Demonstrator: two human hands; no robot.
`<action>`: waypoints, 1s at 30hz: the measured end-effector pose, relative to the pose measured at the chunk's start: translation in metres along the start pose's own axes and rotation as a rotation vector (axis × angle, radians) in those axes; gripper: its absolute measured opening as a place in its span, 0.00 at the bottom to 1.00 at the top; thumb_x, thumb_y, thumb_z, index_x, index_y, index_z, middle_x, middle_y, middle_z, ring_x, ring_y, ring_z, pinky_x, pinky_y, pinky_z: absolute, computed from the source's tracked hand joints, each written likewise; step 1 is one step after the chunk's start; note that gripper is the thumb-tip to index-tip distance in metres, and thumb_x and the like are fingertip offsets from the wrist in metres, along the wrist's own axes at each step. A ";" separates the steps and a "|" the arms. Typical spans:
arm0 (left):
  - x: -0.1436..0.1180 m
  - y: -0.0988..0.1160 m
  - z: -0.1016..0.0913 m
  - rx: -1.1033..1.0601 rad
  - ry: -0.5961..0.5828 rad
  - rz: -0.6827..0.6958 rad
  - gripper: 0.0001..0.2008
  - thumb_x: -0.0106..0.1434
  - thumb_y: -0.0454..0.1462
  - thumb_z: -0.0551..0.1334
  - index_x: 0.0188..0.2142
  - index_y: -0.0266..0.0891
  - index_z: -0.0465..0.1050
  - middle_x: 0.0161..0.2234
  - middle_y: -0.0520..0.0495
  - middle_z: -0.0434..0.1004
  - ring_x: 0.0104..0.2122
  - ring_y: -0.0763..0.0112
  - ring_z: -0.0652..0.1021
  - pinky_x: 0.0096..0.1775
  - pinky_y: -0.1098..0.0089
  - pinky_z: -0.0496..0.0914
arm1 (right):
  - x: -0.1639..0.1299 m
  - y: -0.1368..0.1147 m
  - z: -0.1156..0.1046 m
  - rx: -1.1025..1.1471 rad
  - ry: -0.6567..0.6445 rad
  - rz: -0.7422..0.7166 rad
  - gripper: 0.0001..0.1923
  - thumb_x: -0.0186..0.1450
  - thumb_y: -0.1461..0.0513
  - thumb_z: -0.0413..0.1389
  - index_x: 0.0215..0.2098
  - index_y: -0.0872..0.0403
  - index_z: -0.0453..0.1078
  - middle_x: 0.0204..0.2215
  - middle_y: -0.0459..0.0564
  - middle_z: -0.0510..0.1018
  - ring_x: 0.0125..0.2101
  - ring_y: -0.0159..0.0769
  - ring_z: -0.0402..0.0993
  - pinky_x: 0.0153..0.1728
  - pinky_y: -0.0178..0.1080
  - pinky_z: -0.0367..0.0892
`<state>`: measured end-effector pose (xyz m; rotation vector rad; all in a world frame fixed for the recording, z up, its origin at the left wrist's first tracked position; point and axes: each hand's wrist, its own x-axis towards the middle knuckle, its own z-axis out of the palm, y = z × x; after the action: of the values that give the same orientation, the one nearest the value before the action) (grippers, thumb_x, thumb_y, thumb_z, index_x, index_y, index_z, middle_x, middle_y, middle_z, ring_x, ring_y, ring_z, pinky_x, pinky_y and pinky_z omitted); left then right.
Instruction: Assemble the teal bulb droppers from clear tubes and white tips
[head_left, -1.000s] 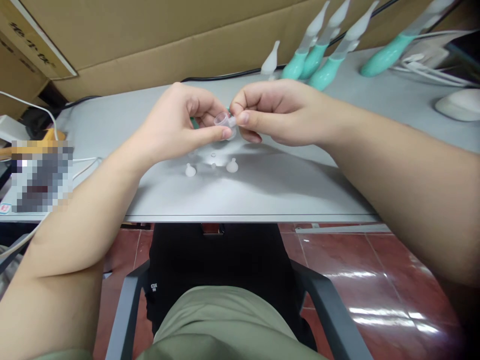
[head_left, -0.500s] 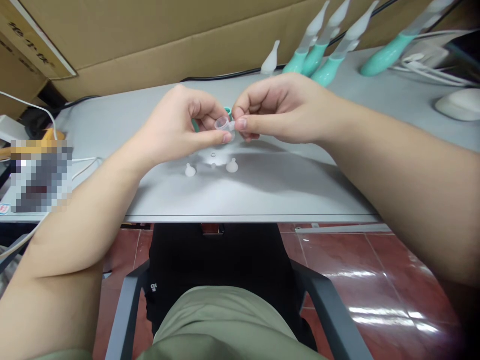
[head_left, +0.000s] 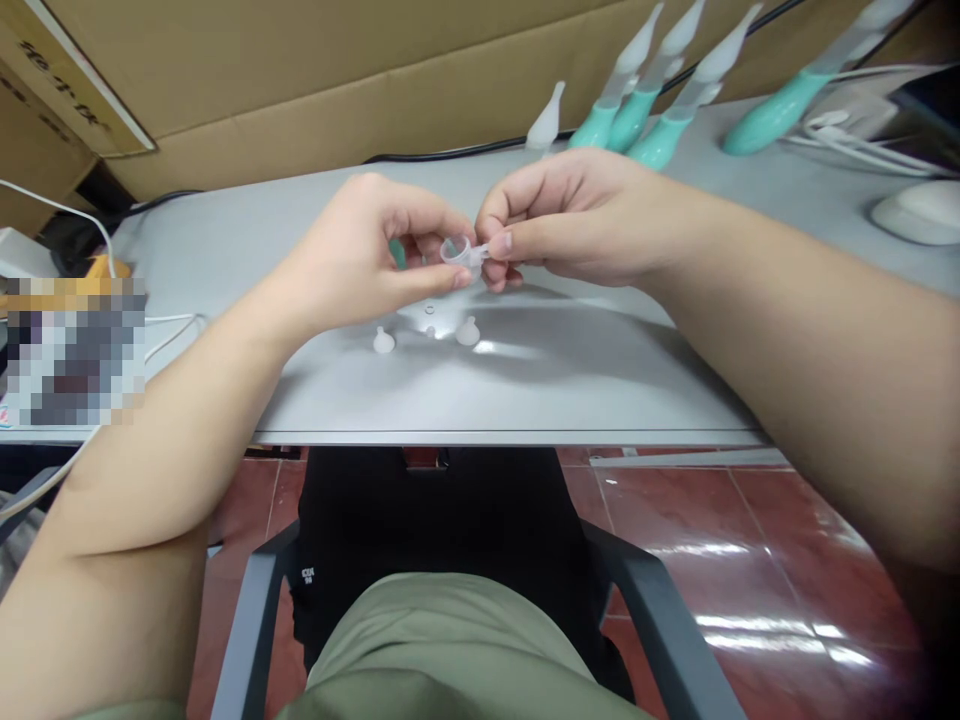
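Over the table, my left hand [head_left: 375,250] grips a clear plastic tube [head_left: 456,253] between thumb and fingers, its round open end facing up. From the tube's side a short stub points right, and there my right hand [head_left: 559,222] pinches a small translucent piece [head_left: 482,252], mostly covered by the fingertips. Behind the left fingers a teal part [head_left: 397,253] shows through; the rest of it is hidden. Below the hands lie two white funnel-shaped tips [head_left: 384,342] and a tiny clear piece [head_left: 430,310].
Several teal bulbs with clear tubes and white nozzles [head_left: 654,140] stand at the back right, another leaning by white cables [head_left: 847,140]. A lone white nozzle [head_left: 545,118] is behind my right hand. A white mouse [head_left: 919,210] sits far right; cardboard [head_left: 300,80] walls the back.
Both hands have shifted slightly right with the tube. The stub and the small piece at my right fingertips show a little more, and the teal ring behind the tube is now covered.
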<state>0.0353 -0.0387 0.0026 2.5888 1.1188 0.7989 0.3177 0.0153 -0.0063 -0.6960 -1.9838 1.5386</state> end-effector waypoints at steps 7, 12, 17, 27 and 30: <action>0.002 0.008 -0.003 -0.041 0.051 0.030 0.12 0.74 0.46 0.76 0.49 0.46 0.97 0.38 0.49 0.93 0.37 0.61 0.87 0.47 0.56 0.83 | -0.001 -0.005 -0.001 0.152 0.012 -0.018 0.19 0.75 0.60 0.81 0.32 0.50 0.79 0.25 0.43 0.78 0.30 0.35 0.79 0.36 0.35 0.84; 0.003 0.012 -0.007 -0.058 0.009 -0.017 0.11 0.71 0.47 0.77 0.45 0.45 0.96 0.37 0.47 0.94 0.37 0.60 0.87 0.46 0.57 0.82 | -0.007 -0.010 -0.010 -0.060 0.036 -0.045 0.14 0.68 0.67 0.78 0.29 0.49 0.83 0.29 0.43 0.85 0.33 0.31 0.80 0.38 0.30 0.80; 0.003 0.012 -0.005 0.123 -0.141 0.049 0.09 0.74 0.43 0.72 0.46 0.50 0.94 0.38 0.47 0.95 0.37 0.58 0.86 0.50 0.52 0.82 | -0.002 0.000 -0.018 -0.371 -0.101 0.028 0.18 0.67 0.78 0.72 0.30 0.50 0.86 0.28 0.41 0.86 0.27 0.26 0.75 0.29 0.29 0.70; 0.002 0.009 0.008 0.340 -0.052 0.169 0.09 0.73 0.37 0.69 0.43 0.50 0.92 0.35 0.47 0.90 0.48 0.49 0.87 0.77 0.32 0.73 | 0.001 0.009 -0.017 -0.628 -0.130 -0.022 0.19 0.66 0.78 0.74 0.35 0.47 0.83 0.26 0.35 0.83 0.25 0.27 0.75 0.25 0.32 0.68; 0.003 0.009 0.011 0.386 -0.150 0.162 0.12 0.78 0.35 0.66 0.44 0.48 0.91 0.37 0.47 0.92 0.53 0.46 0.89 0.80 0.30 0.69 | 0.001 0.012 -0.019 -0.637 -0.131 -0.014 0.17 0.68 0.75 0.77 0.36 0.48 0.83 0.26 0.36 0.83 0.26 0.28 0.75 0.25 0.34 0.66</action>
<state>0.0487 -0.0428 -0.0020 3.0292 1.1229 0.4399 0.3310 0.0323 -0.0134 -0.8310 -2.5978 0.9446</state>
